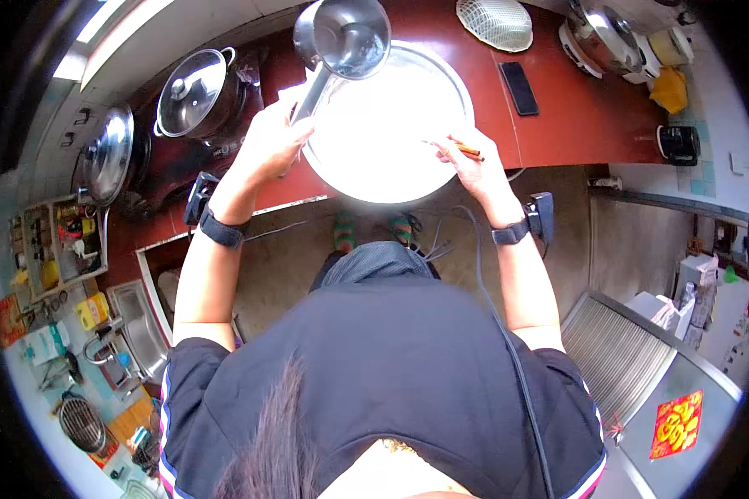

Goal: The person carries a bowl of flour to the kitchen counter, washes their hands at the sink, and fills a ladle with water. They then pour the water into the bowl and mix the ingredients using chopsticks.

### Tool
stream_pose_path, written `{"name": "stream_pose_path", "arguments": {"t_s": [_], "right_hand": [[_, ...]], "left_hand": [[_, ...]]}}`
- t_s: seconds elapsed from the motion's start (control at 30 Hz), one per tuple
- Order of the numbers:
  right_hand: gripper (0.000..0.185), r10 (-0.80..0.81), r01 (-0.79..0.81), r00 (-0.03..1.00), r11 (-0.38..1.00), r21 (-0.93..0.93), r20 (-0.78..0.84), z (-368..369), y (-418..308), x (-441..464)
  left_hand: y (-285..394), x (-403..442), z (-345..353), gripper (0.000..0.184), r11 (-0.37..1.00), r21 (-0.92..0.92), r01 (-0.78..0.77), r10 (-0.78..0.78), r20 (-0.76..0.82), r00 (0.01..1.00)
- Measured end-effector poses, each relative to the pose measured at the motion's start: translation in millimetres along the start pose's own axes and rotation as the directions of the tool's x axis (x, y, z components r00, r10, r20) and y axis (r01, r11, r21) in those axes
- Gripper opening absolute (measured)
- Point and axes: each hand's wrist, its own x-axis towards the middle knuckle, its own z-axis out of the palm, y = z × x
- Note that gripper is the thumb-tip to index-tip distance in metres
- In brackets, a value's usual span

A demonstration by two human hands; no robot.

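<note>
Over the far rim of a large round basin [468,91], my left hand [270,143] grips the handle of a small saucepan [341,37]. The saucepan is tilted, so its dark, shiny inside shows. My right hand [472,162] is closed around chopsticks [469,151] at the basin's right side, their brown ends sticking out past the fingers. Their tips fade into the glare over the basin. The basin's inside is washed out bright white, so what it holds cannot be made out. Both wrists carry black straps with small devices.
A black phone [518,88] and an upturned white mesh basket [495,23] lie on the red counter [574,125]. Lidded pots [193,93] stand at the left, and a cooker [603,37] at the back right. Cables hang near my body. A sink [137,328] is at lower left.
</note>
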Motion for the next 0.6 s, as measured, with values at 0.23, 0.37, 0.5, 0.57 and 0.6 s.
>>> {"name": "stream_pose_path", "arguments": {"t_s": [0.23,0.37,0.5,0.57,0.6], "right_hand": [[0.015,-0.137,0.148,0.982,0.986,-0.079,0.128,-27,-14,8],[0.015,-0.119,0.130,0.983,0.988,-0.077,0.138,-30,-24,7],[0.015,-0.094,0.104,0.988,0.991,-0.080,0.120,-30,-21,6],[0.015,-0.113,0.124,0.987,0.989,-0.086,0.116,-31,-20,6],[0.015,-0.126,0.135,0.986,0.988,-0.076,0.113,-29,-23,4]], "left_hand": [[16,-12,2,0.025,0.975,0.180,0.130,-0.103,-0.153,0.983],[8,-24,-7,0.026,0.943,0.272,0.190,-0.141,-0.191,0.971],[-13,-41,-17,0.027,0.919,0.374,0.121,-0.044,-0.209,0.977],[-19,-56,-20,0.024,0.917,0.381,0.115,-0.031,-0.221,0.975],[-14,-67,-24,0.025,0.913,0.375,0.161,-0.084,-0.213,0.973]]}}
